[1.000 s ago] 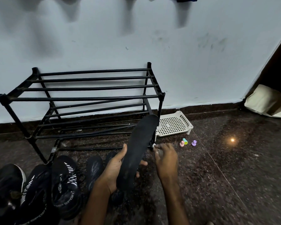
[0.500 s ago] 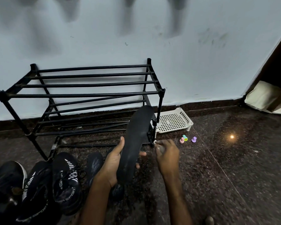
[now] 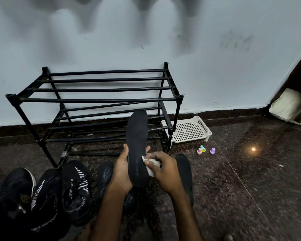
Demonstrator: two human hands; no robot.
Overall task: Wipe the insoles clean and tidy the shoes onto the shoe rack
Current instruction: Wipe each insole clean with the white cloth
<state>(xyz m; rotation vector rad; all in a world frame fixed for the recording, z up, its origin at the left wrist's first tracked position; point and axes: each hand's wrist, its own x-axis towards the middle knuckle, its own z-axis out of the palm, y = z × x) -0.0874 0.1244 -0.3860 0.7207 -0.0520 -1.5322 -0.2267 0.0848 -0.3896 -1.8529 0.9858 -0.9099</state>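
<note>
Head: left hand [image 3: 121, 173] holds insole [image 3: 137, 146]; right hand [image 3: 165, 171] presses cloth [image 3: 150, 165].

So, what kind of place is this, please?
Probably a home entryway or room corner: a black shoe rack stands against a plain painted wall, sports shoes lie on the dark stone floor, and a white plastic tray sits beside the rack.

- Black sneakers [image 3: 75, 188] crowd the floor [image 3: 250, 188] before the shoe rack [image 3: 97, 100].
- A loose insole [image 3: 185, 171] lies right of them.
- Tray [image 3: 191, 131] and pegs [image 3: 199, 151] flank the rack; bare floor farther right.
</note>
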